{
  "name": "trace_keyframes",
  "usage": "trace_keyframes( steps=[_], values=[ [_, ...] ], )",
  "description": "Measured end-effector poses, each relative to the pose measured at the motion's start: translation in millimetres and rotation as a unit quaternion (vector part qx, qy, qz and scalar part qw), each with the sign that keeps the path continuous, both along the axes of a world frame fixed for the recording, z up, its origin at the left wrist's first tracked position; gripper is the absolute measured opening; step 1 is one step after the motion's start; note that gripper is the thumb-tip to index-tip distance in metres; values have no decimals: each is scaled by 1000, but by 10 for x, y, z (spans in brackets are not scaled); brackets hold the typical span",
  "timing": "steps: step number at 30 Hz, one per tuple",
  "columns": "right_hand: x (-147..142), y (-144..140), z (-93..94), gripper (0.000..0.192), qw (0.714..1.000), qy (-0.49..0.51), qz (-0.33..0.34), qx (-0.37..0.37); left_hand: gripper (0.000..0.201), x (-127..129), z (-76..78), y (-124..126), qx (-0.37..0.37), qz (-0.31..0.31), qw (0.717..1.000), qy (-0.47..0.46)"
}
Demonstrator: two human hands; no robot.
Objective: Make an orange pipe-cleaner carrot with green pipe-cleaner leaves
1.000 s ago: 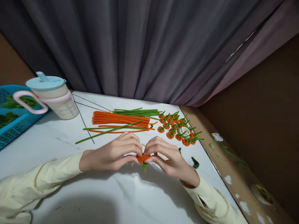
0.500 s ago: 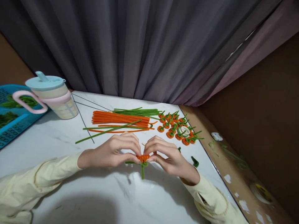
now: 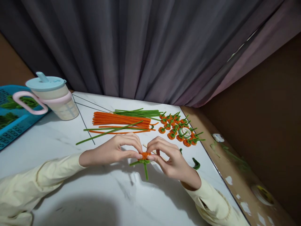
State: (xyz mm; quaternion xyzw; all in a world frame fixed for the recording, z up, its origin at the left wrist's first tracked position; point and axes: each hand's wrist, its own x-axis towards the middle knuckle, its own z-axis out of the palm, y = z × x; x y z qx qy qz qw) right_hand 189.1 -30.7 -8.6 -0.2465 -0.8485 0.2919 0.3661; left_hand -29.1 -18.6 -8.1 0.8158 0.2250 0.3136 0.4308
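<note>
Between my two hands is a small orange pipe-cleaner pumpkin (image 3: 145, 155) with green pipe-cleaner ends hanging below it. My left hand (image 3: 117, 148) pinches its left side between thumb and fingers. On the opposite side, my right hand (image 3: 168, 158) pinches it the same way. A thin pale stick (image 3: 162, 155) lies on the table behind my right hand, partly hidden by the fingers. Just beyond my hands rest a bundle of orange pipe cleaners (image 3: 119, 118) and several green pipe cleaners (image 3: 138, 113). Finished-looking orange pumpkins with green stems (image 3: 171, 135) cluster at the right.
A white roll (image 3: 185, 132) sits among the pumpkins. At the left stand a lidded cup (image 3: 58, 100) with a pink handle and a blue basket (image 3: 14, 135) holding green pieces. Dark green scraps (image 3: 196, 163) lie near the right table edge. A grey curtain (image 3: 131, 47) hangs behind.
The orange piece has turned and tipped slightly between my fingers, its green ends swinging a little to the right. My left fingertips have shifted along its side.
</note>
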Motion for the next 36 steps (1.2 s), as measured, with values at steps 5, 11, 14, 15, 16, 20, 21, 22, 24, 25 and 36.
trace_keyframes(
  steps=[5, 11, 14, 15, 16, 20, 21, 22, 24, 25, 36],
  values=[
    [-12, -27, 4, 4, 1000, -21, -4, 13, 13, 11, -59, -4, -33, 3, 999, 6],
    [0, -30, 11, 5, 997, -68, -7, 24, 17, 36, -84, -14, -43, 12, 999, 3],
    [11, 2, -3, 4, 997, -78, -10, -15, 16, 56, -83, -26, -61, 44, 997, 30],
    [11, 20, -9, 5, 996, -80, -12, -41, 15, 62, -88, -26, -75, 61, 994, 44],
    [10, 40, -16, 7, 994, -79, -15, -71, 14, 67, -95, -23, -94, 77, 991, 56],
    [-13, 137, -69, 12, 971, -76, -37, -223, 22, 75, -154, 29, -272, 69, 959, 40],
    [-20, 159, -92, 12, 961, -76, -42, -262, 24, 73, -172, 47, -331, 52, 942, 29],
    [-27, 179, -120, 12, 951, -75, -46, -296, 26, 71, -192, 63, -388, 33, 921, 19],
    [-41, 210, -186, 10, 933, -69, -46, -350, 27, 72, -241, 88, -472, 6, 882, -4],
    [-49, 220, -222, 10, 926, -63, -45, -369, 27, 76, -274, 94, -499, -1, 866, -16],
    [-113, 207, -513, 24, 899, -9, -81, -430, 39, 174, -700, 10, -554, 16, 831, -42]
  ],
)
